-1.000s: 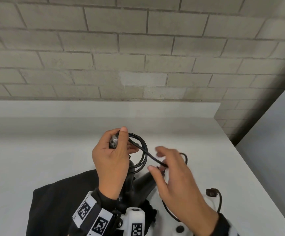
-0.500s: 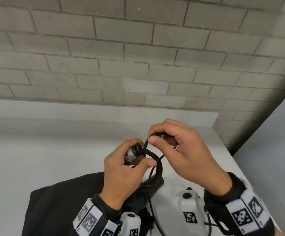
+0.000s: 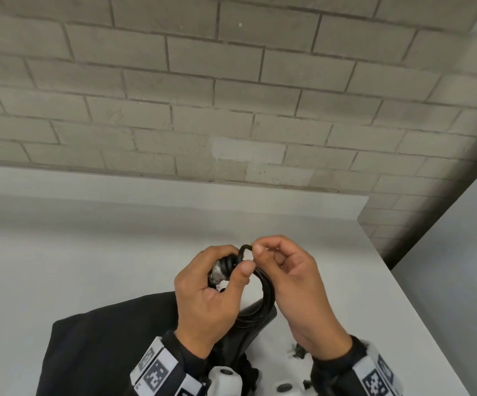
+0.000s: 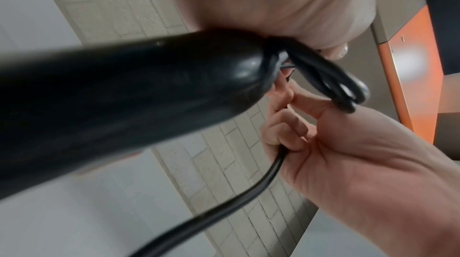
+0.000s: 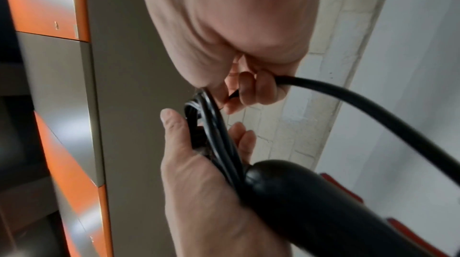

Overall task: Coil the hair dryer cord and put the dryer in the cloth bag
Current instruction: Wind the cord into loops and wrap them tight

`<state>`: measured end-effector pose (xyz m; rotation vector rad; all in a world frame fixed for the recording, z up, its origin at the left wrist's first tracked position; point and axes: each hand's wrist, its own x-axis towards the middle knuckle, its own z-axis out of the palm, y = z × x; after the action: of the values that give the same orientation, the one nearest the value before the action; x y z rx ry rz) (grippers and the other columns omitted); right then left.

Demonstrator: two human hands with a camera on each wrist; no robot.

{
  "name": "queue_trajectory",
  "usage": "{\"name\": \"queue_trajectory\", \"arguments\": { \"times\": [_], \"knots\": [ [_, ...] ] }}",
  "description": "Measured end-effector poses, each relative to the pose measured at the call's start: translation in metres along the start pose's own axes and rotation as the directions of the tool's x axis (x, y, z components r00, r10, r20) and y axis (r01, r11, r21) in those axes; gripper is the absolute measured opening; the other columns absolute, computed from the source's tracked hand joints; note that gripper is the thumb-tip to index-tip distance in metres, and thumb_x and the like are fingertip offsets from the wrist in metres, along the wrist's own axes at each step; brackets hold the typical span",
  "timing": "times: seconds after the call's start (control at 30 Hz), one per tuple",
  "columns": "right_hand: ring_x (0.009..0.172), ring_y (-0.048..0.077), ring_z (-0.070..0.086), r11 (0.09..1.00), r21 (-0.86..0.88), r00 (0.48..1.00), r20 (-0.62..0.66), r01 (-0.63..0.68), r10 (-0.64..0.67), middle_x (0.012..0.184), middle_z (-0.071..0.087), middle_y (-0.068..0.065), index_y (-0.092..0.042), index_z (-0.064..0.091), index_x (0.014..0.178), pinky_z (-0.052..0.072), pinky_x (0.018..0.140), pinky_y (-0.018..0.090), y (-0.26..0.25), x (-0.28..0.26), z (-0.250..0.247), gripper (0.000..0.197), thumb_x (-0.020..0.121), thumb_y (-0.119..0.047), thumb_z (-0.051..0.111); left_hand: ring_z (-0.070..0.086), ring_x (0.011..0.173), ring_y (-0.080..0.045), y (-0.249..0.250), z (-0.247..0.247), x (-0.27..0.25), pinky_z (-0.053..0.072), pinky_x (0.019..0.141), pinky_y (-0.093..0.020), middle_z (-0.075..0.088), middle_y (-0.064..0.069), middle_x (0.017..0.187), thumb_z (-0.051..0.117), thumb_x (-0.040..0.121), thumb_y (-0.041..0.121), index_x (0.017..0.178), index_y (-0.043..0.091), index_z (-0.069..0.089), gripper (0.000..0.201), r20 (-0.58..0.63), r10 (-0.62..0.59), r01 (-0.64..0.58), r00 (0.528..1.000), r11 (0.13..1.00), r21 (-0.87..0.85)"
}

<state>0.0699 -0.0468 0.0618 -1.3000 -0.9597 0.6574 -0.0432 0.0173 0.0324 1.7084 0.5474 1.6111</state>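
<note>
The black hair dryer (image 3: pixel 257 318) hangs handle-up over the black cloth bag (image 3: pixel 103 338), which lies flat on the white table (image 3: pixel 60 267). My left hand (image 3: pixel 233 262) grips several loops of the black cord (image 3: pixel 266 292) against the handle's end, where a silvery piece (image 3: pixel 217 274) shows. My right hand (image 3: pixel 263 248) pinches the cord at the top of the coil, touching the left thumb. In the left wrist view the handle (image 4: pixel 124 94) fills the frame and the loops (image 4: pixel 323 76) hang beside it. In the right wrist view the free cord (image 5: pixel 361 99) runs from my curled right fingers (image 5: pixel 259 88).
A brick wall (image 3: pixel 231 95) rises behind the table. The table's right edge (image 3: pixel 420 315) runs diagonally beside a grey panel (image 3: pixel 460 267). A small dark piece (image 3: pixel 298 351) lies on the table under my right wrist. Orange and grey cabinet fronts (image 5: pixel 49 5) show in the wrist views.
My right hand has swung from the right, carrying the cord up and over to the left hand, and now pinches it at the coil's top. The coil has gained a loop.
</note>
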Motion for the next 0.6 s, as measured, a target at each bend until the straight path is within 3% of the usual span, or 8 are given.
{"name": "queue_trajectory", "arguments": {
  "times": [0.07,0.17,0.2,0.27,0.33,0.5,0.6],
  "knots": [
    [0.079,0.034,0.062,0.999,-0.010,0.999,-0.017,0.031,-0.031,0.085,0.068,0.018,-0.019,0.071,0.088,0.053,0.076,0.042,0.004,-0.008,-0.002,0.018,0.092,-0.034,0.062,0.066,0.058,-0.019,0.000,0.002,0.002,0.052,0.056,-0.037,0.066,0.006,0.063,0.061,0.089,0.056,0.085,0.028,0.064,0.028,-0.030,-0.018,0.019,0.999,1.000,0.013],
    [0.070,0.031,0.053,0.998,-0.052,0.995,0.089,0.048,-0.043,0.087,0.069,0.013,-0.023,0.072,0.098,0.046,0.065,0.032,0.006,-0.019,-0.007,0.030,0.088,-0.048,0.058,0.067,0.060,-0.017,0.002,0.003,0.004,0.053,0.058,-0.035,0.067,0.006,0.065,0.060,0.090,0.055,0.084,0.031,0.065,0.025,-0.057,-0.044,0.045,0.997,0.999,0.020],
    [0.070,0.030,0.054,0.997,-0.067,0.991,0.134,0.039,-0.029,0.087,0.068,0.012,-0.026,0.072,0.101,0.048,0.066,0.032,0.006,-0.022,-0.009,0.028,0.084,-0.046,0.063,0.068,0.062,-0.017,0.002,0.003,0.005,0.053,0.059,-0.034,0.068,0.006,0.068,0.060,0.091,0.055,0.085,0.032,0.066,0.024,-0.057,-0.048,0.049,0.997,0.999,0.021],
    [0.081,0.037,0.060,0.991,-0.131,0.982,0.188,0.017,0.008,0.089,0.068,0.012,-0.029,0.070,0.103,0.055,0.075,0.046,0.006,-0.024,-0.010,0.023,0.081,-0.035,0.072,0.069,0.065,-0.015,0.003,0.005,0.006,0.054,0.061,-0.029,0.070,0.007,0.074,0.059,0.091,0.053,0.085,0.029,0.068,0.027,-0.042,-0.055,0.056,0.998,0.998,0.014],
    [0.087,0.030,0.065,0.982,-0.187,0.978,0.207,0.024,0.015,0.091,0.071,0.006,-0.023,0.071,0.101,0.054,0.083,0.050,0.005,-0.022,-0.012,0.017,0.084,-0.023,0.073,0.071,0.070,-0.010,0.004,0.007,0.004,0.053,0.065,-0.017,0.072,0.007,0.077,0.058,0.093,0.051,0.088,0.023,0.070,0.031,-0.017,-0.060,0.060,0.998,0.998,-0.011],
    [0.081,0.016,0.065,0.959,-0.272,0.976,0.218,0.085,-0.025,0.082,0.070,-0.003,-0.021,0.071,0.091,0.054,0.082,0.042,0.002,-0.016,-0.017,0.008,0.085,-0.015,0.072,0.070,0.072,-0.011,0.005,0.009,0.000,0.049,0.067,-0.010,0.072,0.007,0.076,0.059,0.090,0.042,0.086,0.019,0.073,0.028,-0.003,-0.126,0.126,0.992,0.992,-0.016],
    [0.085,0.014,0.060,0.908,-0.390,0.988,0.095,0.150,-0.123,0.087,0.065,-0.009,-0.028,0.067,0.090,0.050,0.078,0.030,0.012,-0.019,-0.010,0.015,0.080,-0.021,0.077,0.069,0.070,-0.012,0.006,0.010,0.001,0.049,0.065,-0.010,0.071,0.007,0.073,0.060,0.090,0.044,0.081,0.022,0.072,0.027,-0.062,-0.189,0.189,0.980,0.982,-0.010]
  ]
}}
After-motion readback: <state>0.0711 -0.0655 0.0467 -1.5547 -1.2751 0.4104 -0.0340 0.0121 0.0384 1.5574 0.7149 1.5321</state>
